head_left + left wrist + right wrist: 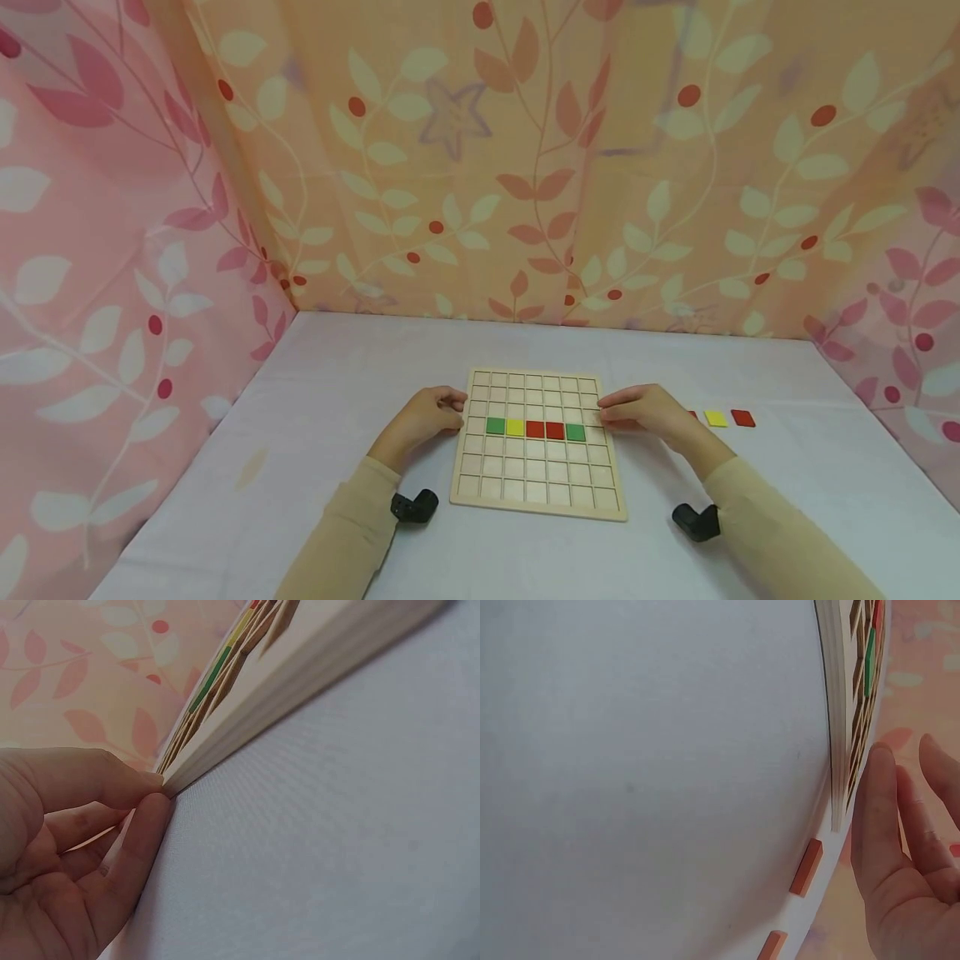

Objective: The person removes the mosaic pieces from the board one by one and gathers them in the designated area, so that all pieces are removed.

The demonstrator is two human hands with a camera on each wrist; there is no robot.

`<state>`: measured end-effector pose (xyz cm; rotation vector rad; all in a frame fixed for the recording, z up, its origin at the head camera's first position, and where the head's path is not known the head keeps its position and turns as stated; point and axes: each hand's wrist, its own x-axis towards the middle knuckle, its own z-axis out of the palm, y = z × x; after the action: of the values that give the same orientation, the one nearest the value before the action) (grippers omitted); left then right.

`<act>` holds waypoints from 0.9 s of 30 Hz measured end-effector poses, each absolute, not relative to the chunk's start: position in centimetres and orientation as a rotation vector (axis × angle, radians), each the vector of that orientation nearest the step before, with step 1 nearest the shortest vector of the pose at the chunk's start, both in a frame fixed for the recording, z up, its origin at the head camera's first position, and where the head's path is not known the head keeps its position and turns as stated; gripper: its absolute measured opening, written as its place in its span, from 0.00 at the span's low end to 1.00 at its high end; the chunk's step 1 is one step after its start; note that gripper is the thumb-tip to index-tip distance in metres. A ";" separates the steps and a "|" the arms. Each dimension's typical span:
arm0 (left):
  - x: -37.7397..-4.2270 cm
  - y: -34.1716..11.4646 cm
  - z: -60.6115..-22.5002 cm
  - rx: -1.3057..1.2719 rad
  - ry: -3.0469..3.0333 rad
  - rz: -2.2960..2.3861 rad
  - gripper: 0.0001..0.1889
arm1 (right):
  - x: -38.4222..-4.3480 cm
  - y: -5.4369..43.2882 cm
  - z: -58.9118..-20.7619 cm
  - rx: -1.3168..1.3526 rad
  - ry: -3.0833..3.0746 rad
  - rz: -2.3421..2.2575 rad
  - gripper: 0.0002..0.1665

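Observation:
A wooden grid board (pixel 525 492) lies flat, with a row of green (pixel 495 426), yellow (pixel 515 427), two red (pixel 535 429) and another green tile (pixel 575 432) across its middle. My left hand (pixel 423 417) is at the board's left side; in the left wrist view its thumb and index finger pinch the board's edge (pixel 300 690). By the right side, my right hand (pixel 648 408) has its fingers extended close to the edge, the thumb apart in the right wrist view. Whether those fingers touch the board (pixel 840 712), I cannot tell.
Right of the board lie a loose yellow tile (pixel 716 419), a red tile (pixel 743 418) and another red tile (pixel 693 413) partly hidden by the right hand. A white cloth (pixel 352 350) covers the table. Patterned curtains (pixel 450 167) hang at the back and sides.

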<state>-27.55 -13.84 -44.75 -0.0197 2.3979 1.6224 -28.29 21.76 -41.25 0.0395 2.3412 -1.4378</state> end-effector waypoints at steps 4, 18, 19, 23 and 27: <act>-27.6 -13.8 -44.8 -0.021 2.396 1.630 0.23 | -28.1 21.2 -41.2 0.047 2.351 -1.420 0.21; -27.6 -13.8 -45.1 -0.025 2.404 1.612 0.23 | -27.7 19.8 -41.8 0.083 2.346 -1.363 0.17; -27.6 -13.8 -45.2 -0.030 2.399 1.613 0.23 | -27.7 19.8 -41.8 0.084 2.351 -1.352 0.17; -27.6 -13.8 -45.1 -0.023 2.400 1.604 0.22 | -27.7 19.6 -41.9 0.087 2.340 -1.349 0.16; -27.6 -13.8 -45.1 -0.027 2.396 1.609 0.22 | -27.8 19.5 -42.0 0.059 2.305 -1.371 0.16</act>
<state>-27.62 -13.80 -45.13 -0.0269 2.3962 1.6095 -27.84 19.48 -41.99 0.0594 2.3051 -1.3715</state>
